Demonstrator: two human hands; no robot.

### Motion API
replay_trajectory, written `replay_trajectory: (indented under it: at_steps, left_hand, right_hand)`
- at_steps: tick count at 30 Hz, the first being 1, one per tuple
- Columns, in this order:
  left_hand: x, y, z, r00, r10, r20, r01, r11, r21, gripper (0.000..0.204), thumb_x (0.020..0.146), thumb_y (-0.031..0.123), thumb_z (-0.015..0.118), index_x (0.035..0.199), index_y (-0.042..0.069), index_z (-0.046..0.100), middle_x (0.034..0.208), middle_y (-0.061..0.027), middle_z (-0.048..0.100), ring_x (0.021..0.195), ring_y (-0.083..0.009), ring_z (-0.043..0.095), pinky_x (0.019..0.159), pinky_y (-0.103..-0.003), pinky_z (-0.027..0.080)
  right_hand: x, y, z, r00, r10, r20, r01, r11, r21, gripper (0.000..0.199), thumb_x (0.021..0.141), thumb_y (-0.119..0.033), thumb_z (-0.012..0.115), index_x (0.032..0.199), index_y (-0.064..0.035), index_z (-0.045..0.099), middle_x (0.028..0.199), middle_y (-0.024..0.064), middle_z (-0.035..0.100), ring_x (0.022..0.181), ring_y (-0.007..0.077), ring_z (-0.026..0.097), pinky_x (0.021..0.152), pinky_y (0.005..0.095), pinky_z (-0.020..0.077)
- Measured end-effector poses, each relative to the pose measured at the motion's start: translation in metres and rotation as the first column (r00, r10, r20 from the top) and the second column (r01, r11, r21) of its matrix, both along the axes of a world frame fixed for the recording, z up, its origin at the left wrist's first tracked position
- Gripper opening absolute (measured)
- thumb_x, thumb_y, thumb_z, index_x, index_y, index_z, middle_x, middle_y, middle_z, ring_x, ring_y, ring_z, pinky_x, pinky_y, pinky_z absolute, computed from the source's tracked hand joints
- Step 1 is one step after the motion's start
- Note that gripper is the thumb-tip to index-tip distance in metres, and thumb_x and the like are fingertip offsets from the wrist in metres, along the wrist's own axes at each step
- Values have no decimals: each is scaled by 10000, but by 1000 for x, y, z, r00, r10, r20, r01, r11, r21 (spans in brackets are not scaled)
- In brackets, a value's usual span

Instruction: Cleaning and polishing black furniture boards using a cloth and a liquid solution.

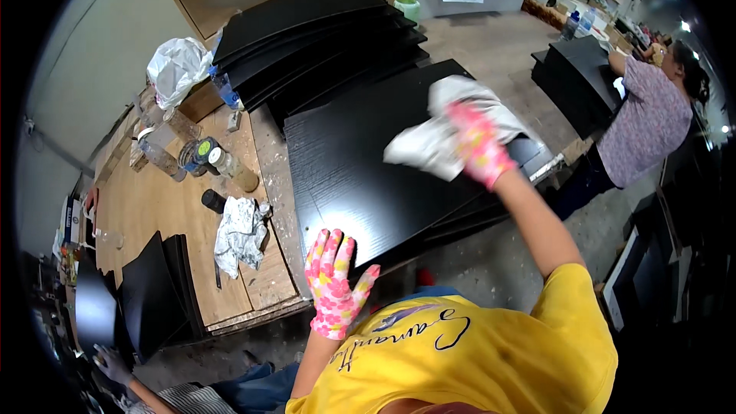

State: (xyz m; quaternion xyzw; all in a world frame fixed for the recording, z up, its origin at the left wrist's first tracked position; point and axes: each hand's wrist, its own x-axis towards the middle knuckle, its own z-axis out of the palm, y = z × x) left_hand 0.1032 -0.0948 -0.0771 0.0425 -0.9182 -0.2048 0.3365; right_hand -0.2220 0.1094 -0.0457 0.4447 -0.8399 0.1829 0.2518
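Note:
A glossy black panel (353,153) lies flat on top of other black panels in front of me. My right hand (479,142), in a pink and yellow flowered glove, holds a white cloth (425,146) against the panel's right part; hand and cloth are blurred by motion. At the panel's near left corner, my left hand (335,284) wears a matching glove. Its fingers are stretched out and spread at the edge, with nothing in them.
Behind is a stack of black panels (307,38). Bottles, including a white-capped one (234,170), and a crumpled rag (243,236) stand and lie on the wooden table at left. A person (644,107) works beside another stack at right; a gloved hand (113,366) shows lower left.

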Motion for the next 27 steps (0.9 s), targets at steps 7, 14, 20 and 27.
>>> replay_trajectory:
  at_steps: [7,14,20,27]
  left_hand:
    - [-4,-1,-7,996,65,-63,-75,984,-159,578,672,204,854,1197,82,648,1291,-134,595,1242,-382,542,1009,-504,428]
    - [-3,9,-7,995,93,-23,-94,993,-74,605,683,104,830,1250,63,623,1342,-134,585,1289,-373,515,1072,-487,392]
    - [-4,5,-9,997,63,-38,-67,993,-97,611,710,89,807,1282,52,594,1358,-137,575,1293,-378,510,1085,-473,387]
    - [-8,-4,-5,998,58,-16,-60,973,-223,651,615,79,791,1247,85,636,1306,-100,589,1249,-339,525,1043,-461,399]
  right_hand:
    - [66,-127,9,739,648,185,-673,698,246,559,908,-506,513,1399,-239,524,1471,176,422,1355,402,399,1115,593,265]
    - [-184,0,20,926,-299,232,233,933,274,414,934,-410,487,1189,-140,669,1205,152,663,1129,322,619,946,422,491]
    - [-203,200,-4,622,-617,482,625,762,169,368,837,-215,596,1183,-136,694,1141,143,700,1138,300,621,995,383,467]
    - [45,16,23,895,424,-137,-387,892,234,340,903,-315,523,1205,-196,624,1228,92,614,1151,291,595,967,494,472]
